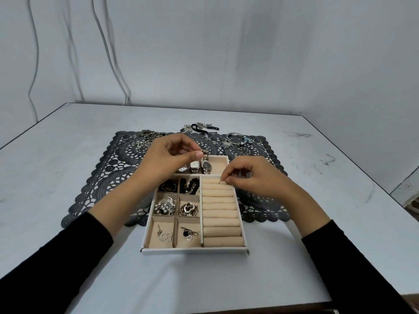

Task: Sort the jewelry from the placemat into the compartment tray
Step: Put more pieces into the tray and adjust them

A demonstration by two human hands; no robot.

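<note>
A: Step in hand?
B: Ring placement. The person's right hand (247, 175) pinches a thin ring (221, 182) between thumb and forefinger, other fingers curled. It's at the far end of the ring rolls (220, 214), in the right half of the compartment tray (195, 251). The ring touches the farthest groove; can't tell if it's seated.
A: Left hand?
B: The left hand (172, 155) hovers above the watches (199, 166) in the far compartment, thumb and forefinger pinched on a small piece (202, 152). Too small to name, maybe another ring.
A: What's left?
B: Plenty. Chain pile (145, 138) far left on the placemat (102, 177), black cords (201, 128) at its far edge, bangle (235, 138) far right. The small left compartments all hold pieces.
A: Next move?
B: Probably press the ring down into the groove until it stands, let go, then deal with the left hand's piece. Calls for a light, straight push, since the ring looks thin.
</note>
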